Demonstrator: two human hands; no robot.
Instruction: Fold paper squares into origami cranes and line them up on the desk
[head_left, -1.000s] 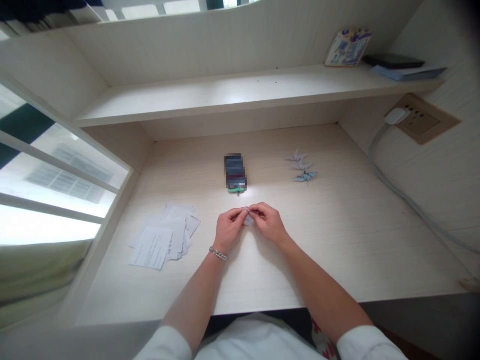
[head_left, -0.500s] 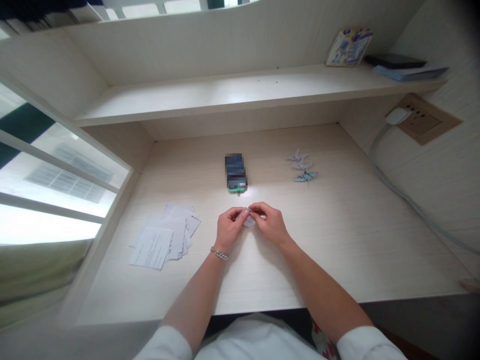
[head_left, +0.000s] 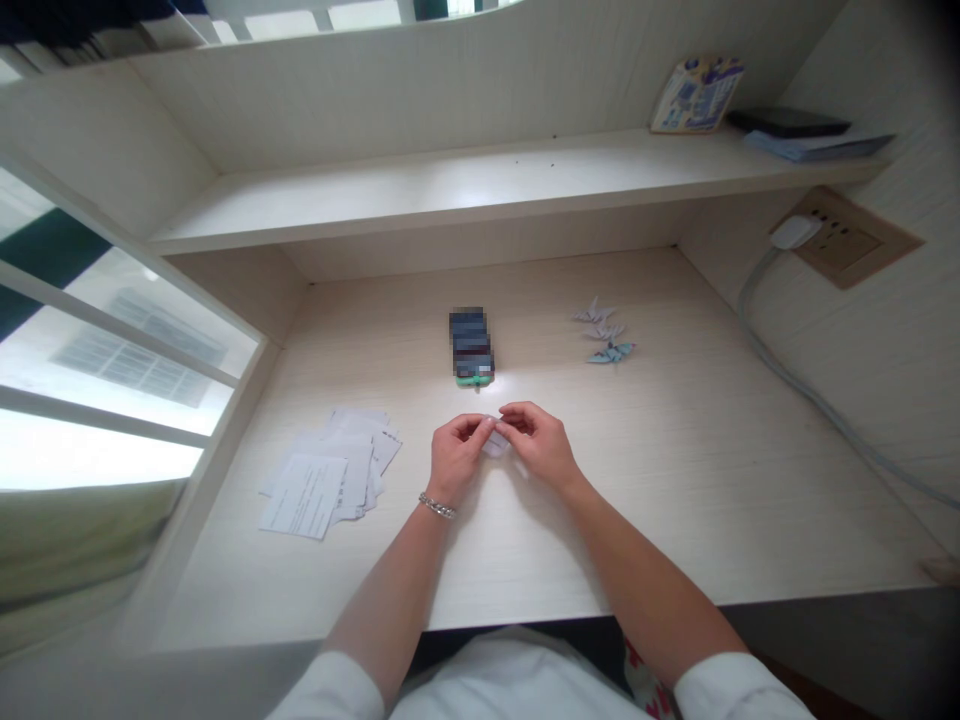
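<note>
Over the middle of the desk, my left hand [head_left: 456,455] and my right hand [head_left: 541,446] meet at a small piece of folded white paper [head_left: 495,446]. Both hands pinch it between thumb and fingers, so its upper part is mostly covered. A silver chain bracelet [head_left: 437,506] circles my left wrist. Beyond my right hand lie two white paper cranes [head_left: 602,331] and a blue paper crane [head_left: 612,353]. Left of my left hand is a loose pile of white paper sheets [head_left: 304,495], some with printed lines.
A phone [head_left: 472,342] with a blurred screen and a green stand at its base is just beyond my hands. On the right wall a white plug [head_left: 796,232] with a grey cable [head_left: 799,385] sits in a socket. The shelf [head_left: 420,195] overhangs the back.
Both thumbs have shifted slightly on the paper, the right thumb moving a little left. The hands stay in nearly the same place, and everything else is as before.
</note>
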